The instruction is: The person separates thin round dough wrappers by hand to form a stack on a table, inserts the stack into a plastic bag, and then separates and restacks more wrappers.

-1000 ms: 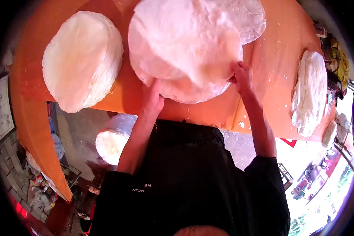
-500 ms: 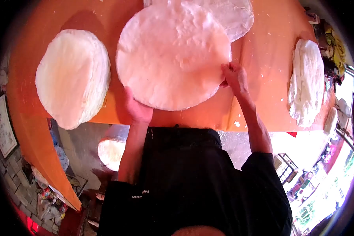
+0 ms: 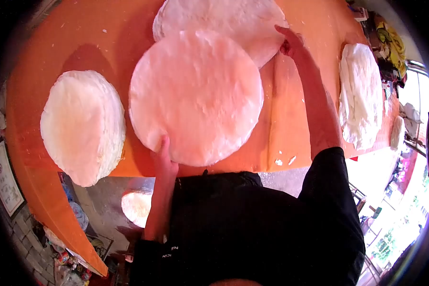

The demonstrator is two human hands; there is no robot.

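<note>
Plainly, the left hand (image 3: 165,161) pinches a round, pale, rippled disc (image 3: 196,95).

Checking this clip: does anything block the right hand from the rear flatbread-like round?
Nothing visible does. The right hand is at the right edge of the rear flatbread-like round. The front round covers part of that one's near side, but lies clear of the hand.
</note>
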